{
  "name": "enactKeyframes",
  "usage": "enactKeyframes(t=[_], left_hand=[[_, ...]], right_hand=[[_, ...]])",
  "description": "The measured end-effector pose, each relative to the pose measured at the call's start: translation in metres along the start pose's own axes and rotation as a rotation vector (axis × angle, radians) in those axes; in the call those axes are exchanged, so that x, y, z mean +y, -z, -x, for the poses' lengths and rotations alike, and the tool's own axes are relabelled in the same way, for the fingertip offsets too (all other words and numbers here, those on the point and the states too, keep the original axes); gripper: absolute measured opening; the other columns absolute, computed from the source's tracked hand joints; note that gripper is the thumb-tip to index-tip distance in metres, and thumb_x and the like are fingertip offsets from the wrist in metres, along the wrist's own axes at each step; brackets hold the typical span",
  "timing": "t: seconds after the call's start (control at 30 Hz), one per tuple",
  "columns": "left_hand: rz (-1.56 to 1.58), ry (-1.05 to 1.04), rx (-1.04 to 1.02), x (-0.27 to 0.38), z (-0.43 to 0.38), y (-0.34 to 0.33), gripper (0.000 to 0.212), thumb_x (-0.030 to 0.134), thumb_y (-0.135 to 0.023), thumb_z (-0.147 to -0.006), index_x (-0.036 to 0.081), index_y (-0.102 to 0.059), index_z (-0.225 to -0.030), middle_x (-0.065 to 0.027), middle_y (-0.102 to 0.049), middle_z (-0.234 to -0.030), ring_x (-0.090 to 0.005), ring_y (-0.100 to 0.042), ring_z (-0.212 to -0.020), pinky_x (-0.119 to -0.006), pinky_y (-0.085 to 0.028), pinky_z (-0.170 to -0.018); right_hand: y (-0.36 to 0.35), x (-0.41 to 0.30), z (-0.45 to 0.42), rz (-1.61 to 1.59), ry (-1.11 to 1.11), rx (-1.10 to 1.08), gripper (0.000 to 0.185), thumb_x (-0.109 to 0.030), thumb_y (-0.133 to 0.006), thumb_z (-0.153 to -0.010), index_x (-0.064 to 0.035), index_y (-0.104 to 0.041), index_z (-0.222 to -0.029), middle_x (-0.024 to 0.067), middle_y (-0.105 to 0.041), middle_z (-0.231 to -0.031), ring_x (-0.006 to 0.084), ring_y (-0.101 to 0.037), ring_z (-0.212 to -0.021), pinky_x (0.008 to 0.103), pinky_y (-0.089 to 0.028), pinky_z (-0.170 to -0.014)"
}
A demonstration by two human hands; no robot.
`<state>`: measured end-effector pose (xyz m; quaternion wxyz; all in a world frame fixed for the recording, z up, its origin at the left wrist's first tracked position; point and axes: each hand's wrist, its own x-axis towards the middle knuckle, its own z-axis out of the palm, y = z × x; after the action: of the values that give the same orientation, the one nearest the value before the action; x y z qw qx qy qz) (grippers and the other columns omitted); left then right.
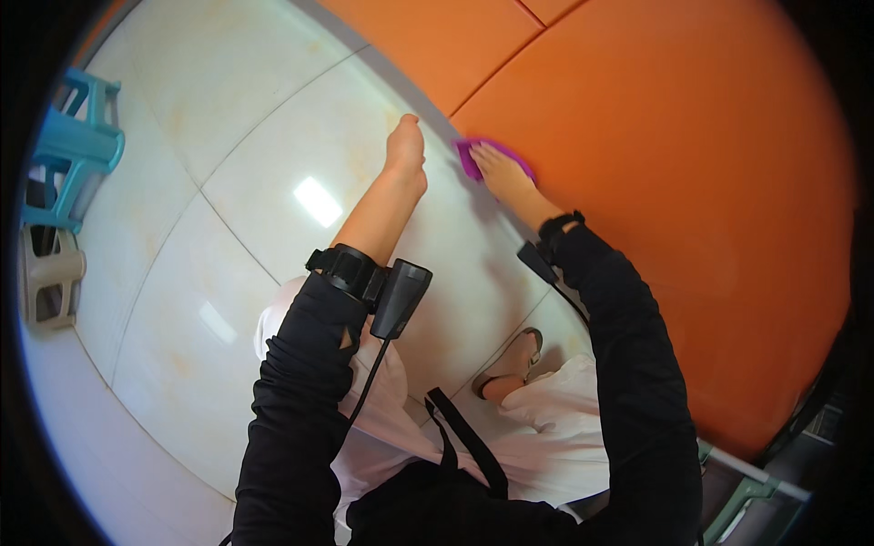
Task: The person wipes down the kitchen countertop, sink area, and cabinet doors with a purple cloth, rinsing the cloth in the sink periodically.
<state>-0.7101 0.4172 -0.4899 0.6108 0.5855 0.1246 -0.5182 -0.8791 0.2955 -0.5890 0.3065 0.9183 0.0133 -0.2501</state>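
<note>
My right hand (502, 172) lies with its fingers spread flat on a purple cloth (468, 161), pressing it against the lower edge of an orange cabinet front (655, 170). Part of the cloth is hidden under the palm. To the left, my left hand (406, 151) hangs over the tiled floor with nothing visible in it; it is seen edge-on, its fingers mostly hidden. Each wrist wears a black strap with a black device and a cable.
Pale glossy floor tiles (273, 157) spread below. Blue plastic stools (82, 143) and a beige plastic stool (54, 273) stand at the far left by a white wall (123, 471). My sandalled foot (512, 365) is near the cabinet. A green-framed object (741, 505) is at lower right.
</note>
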Motion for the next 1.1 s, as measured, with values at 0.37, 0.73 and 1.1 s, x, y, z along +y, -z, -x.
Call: enactKeyframes(t=[0.37, 0.73, 1.1], left_hand=[[0.16, 0.246, -0.183, -0.019, 0.007, -0.022, 0.06, 0.029, -0.044, -0.087, 0.0, -0.025, -0.135, -0.0154, -0.028, -0.141, -0.0258, -0.024, -0.132, -0.042, -0.018, -0.107], [0.03, 0.252, -0.158, -0.132, -0.057, -0.028, 0.036, 0.029, -0.055, -0.082, 0.007, -0.053, -0.11, -0.0078, -0.055, -0.102, -0.0176, -0.048, -0.095, -0.038, -0.034, -0.082], [-0.595, -0.259, -0.678, -0.065, 0.039, -0.043, 0.052, 0.043, -0.066, -0.077, -0.004, -0.058, -0.097, -0.0135, -0.061, -0.09, -0.0191, -0.057, -0.088, -0.03, -0.045, -0.076]], right_hand=[[0.013, -0.028, 0.243, -0.203, -0.009, -0.119, 0.042, -0.014, -0.044, -0.081, 0.001, -0.05, -0.12, 0.0095, -0.042, -0.132, 0.0235, -0.033, -0.127, 0.0361, -0.02, -0.11], [0.243, 0.098, 0.206, 0.173, -0.653, 0.483, 0.053, 0.005, -0.045, -0.075, -0.0076, -0.047, -0.126, 0.0067, -0.039, -0.136, 0.0293, -0.033, -0.126, 0.0476, -0.023, -0.105], [0.115, 0.004, 0.217, -0.011, -1.063, 0.72, 0.051, -0.013, -0.048, -0.073, 0.0006, -0.043, -0.121, 0.0229, -0.032, -0.129, 0.0481, -0.023, -0.121, 0.0631, -0.01, -0.101]])
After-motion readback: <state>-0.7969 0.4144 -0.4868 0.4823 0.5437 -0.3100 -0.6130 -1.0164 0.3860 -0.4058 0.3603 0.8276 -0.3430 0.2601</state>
